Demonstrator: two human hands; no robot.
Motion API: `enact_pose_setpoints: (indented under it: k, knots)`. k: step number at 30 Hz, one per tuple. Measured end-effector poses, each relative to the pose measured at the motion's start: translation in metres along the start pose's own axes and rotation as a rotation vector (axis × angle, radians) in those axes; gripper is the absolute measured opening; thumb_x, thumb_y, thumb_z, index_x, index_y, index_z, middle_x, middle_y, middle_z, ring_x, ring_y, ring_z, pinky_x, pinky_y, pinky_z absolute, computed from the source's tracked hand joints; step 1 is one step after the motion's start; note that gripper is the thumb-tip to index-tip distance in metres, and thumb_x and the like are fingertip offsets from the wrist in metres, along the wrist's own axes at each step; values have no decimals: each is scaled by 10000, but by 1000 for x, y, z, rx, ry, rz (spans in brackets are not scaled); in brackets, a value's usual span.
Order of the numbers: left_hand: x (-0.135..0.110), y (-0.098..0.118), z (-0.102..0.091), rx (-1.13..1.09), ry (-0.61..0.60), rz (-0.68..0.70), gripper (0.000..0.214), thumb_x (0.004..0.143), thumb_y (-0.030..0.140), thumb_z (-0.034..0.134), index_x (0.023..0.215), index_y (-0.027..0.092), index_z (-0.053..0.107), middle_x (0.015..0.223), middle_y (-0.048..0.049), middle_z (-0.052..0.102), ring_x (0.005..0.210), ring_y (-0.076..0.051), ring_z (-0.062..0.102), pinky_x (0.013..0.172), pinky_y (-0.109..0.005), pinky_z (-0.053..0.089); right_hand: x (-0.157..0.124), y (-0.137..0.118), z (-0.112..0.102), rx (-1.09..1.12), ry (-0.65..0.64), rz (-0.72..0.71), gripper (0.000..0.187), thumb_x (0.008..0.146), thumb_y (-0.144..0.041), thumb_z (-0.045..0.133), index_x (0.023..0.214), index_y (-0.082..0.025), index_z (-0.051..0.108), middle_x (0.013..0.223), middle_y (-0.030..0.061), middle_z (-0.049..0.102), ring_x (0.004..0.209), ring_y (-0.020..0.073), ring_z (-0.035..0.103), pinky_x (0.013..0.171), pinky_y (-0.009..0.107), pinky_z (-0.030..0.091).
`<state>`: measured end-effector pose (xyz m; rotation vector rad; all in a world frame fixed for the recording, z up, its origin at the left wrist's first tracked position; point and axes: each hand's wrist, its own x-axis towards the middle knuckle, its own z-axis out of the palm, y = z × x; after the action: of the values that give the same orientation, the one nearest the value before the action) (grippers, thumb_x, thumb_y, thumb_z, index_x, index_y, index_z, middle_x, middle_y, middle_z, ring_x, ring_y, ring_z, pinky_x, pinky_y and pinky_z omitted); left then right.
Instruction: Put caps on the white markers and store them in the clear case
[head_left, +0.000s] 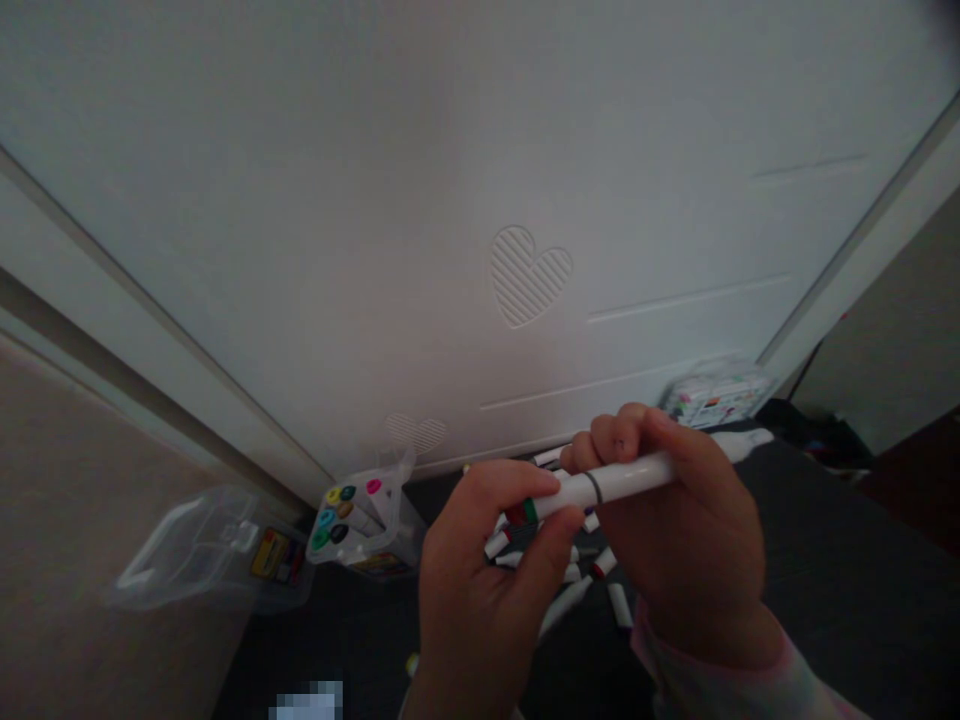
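I hold a white marker (637,474) level in front of me with both hands. My right hand (686,540) is wrapped round its barrel, fingers curled over the top. My left hand (480,580) pinches the marker's left end, where a green and red cap (523,512) shows between thumb and fingers. Below my hands several loose white markers (592,575) lie scattered on the dark floor.
A clear plastic box (364,520) holding markers with coloured caps stands at the left, its clear lid (202,550) lying further left. Another clear marker box (716,392) sits at the back right. A white door with embossed hearts (529,275) fills the background.
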<state>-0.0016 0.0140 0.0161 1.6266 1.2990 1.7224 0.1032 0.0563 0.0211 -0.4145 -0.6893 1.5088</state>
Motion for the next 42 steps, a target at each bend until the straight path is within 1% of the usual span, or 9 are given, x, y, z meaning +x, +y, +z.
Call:
enact_pose_setpoints:
  k: [5, 15, 21, 25, 28, 34, 39, 42]
  knots:
    - [-1, 1, 2, -15, 51, -22, 99, 684, 129, 625, 756, 195, 606, 714, -6, 595, 692, -122, 544, 613, -205, 425, 0, 0, -1, -16, -3, -1, 259, 758, -309, 483, 538, -176, 458, 552, -24, 358, 520, 103, 362, 512, 269, 329]
    - [-1, 2, 2, -23, 34, -11, 138, 682, 104, 625, 774, 205, 606, 734, 9, 594, 712, -110, 543, 645, -195, 419, 0, -1, -1, -49, -9, 0, 246, 767, -309, 464, 560, -176, 481, 567, -19, 373, 540, 108, 385, 530, 273, 349]
    - [-2, 0, 3, -42, 61, 4, 132, 682, 103, 624, 766, 202, 601, 738, 3, 594, 725, -119, 545, 631, -199, 418, 0, -1, -1, -51, -11, 1, 249, 771, -305, 458, 561, -175, 491, 571, -17, 382, 548, 108, 386, 536, 269, 349]
    - [-2, 0, 3, -39, 47, 26, 156, 685, 89, 621, 780, 210, 601, 738, 13, 587, 721, -106, 538, 639, -187, 413, 1, 0, -2, -53, -17, 0, 249, 774, -302, 457, 563, -174, 492, 575, -16, 386, 552, 108, 392, 547, 271, 353]
    - [-1, 1, 1, -12, 29, 16, 148, 688, 88, 620, 776, 203, 593, 735, 15, 583, 711, -99, 535, 641, -180, 414, 1, 0, -2, -53, -24, -1, 250, 768, -308, 464, 561, -171, 493, 568, -16, 386, 544, 106, 390, 536, 267, 349]
    - [-3, -2, -3, 34, -44, 46, 186, 712, 93, 600, 836, 228, 572, 786, 31, 579, 756, -81, 532, 673, -157, 414, 1, -1, -2, -60, -30, 4, 254, 761, -318, 473, 558, -167, 494, 556, -15, 393, 541, 105, 398, 529, 264, 349]
    - [-3, -5, -4, 45, -42, 30, 177, 724, 111, 593, 842, 239, 564, 786, 40, 575, 753, -76, 527, 670, -155, 411, 2, 0, -3, -48, -38, 9, 256, 767, -309, 466, 555, -167, 490, 553, -15, 388, 537, 102, 388, 523, 260, 346]
    - [-2, -5, -4, 53, -65, 37, 183, 725, 115, 591, 852, 244, 563, 789, 41, 576, 756, -78, 528, 661, -157, 412, 2, 0, -2, -43, -29, 14, 253, 770, -293, 456, 552, -166, 484, 550, -16, 381, 535, 101, 383, 518, 259, 343]
